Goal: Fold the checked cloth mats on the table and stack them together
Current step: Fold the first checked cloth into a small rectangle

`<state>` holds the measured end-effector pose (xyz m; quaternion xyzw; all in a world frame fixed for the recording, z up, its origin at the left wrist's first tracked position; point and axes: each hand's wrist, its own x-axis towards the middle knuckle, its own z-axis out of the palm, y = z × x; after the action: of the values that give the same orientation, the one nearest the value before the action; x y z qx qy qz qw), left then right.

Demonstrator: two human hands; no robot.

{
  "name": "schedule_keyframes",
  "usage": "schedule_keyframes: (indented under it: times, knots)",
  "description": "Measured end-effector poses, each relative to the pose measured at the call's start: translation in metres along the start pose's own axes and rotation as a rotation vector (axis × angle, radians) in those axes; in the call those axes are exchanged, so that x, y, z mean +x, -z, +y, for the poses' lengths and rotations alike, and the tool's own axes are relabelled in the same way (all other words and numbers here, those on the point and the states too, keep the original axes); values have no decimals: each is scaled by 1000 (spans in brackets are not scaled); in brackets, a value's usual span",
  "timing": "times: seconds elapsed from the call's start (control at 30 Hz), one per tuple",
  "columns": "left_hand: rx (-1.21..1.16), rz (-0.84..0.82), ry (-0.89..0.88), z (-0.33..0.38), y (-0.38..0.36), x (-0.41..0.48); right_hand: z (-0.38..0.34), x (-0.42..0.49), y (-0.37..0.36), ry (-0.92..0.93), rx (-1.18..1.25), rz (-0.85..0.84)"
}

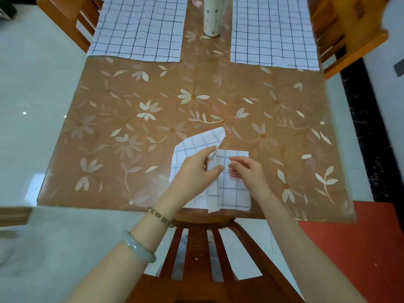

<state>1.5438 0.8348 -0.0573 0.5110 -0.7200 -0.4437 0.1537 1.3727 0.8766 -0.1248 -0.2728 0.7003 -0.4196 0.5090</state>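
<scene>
A partly folded white checked mat point(231, 193) lies at the table's near edge, one corner curling up toward the table's middle. My left hand point(194, 171) pinches a flap of it between thumb and fingers. My right hand point(247, 171) presses curled fingertips on the folded part to the right. Two more checked mats lie flat at the far end, the left mat point(140, 29) and the right mat point(273, 31).
The table point(131, 127) has a brown flowered cover. A tall white patterned cup point(213, 16) stands between the far mats. Wooden chairs stand at the near edge point(203, 248) and both far corners. A red surface point(360, 248) lies at the near right.
</scene>
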Motion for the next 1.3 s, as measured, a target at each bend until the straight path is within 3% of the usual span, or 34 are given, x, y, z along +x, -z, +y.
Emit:
schedule_keyframes:
  times: [0.2, 0.33, 0.43, 0.5, 0.6, 0.7, 0.87, 1.13, 1.2, 1.3]
  knots:
    - [58, -123, 16, 0, -77, 18, -12, -8, 23, -240, 171, 5]
    - [-46, -280, 77, -9, -98, 19, 1, -2, 22, -294, 81, 84]
    - [21, -258, 25, -26, -88, 15, 11, 4, 19, -249, -71, 167]
    - [152, -70, -60, -49, -71, 14, 11, 6, 18, -212, -170, 203]
    - [316, 142, -53, -94, -40, 14, 11, 6, 15, -171, -289, 235]
    - [480, 100, -22, -128, -22, 16, 15, 6, 15, -116, -335, 272]
    - [691, -56, -117, -142, -22, 22, 17, 6, 15, -37, -426, 333]
    - [813, -63, -127, -146, -36, 26, 23, 5, 14, 34, -513, 381]
    - [843, -46, -123, -147, -38, 27, 26, 8, 14, 139, -740, 436]
    - [865, -27, -124, -147, -40, 26, 32, 15, -5, 457, -1135, 517]
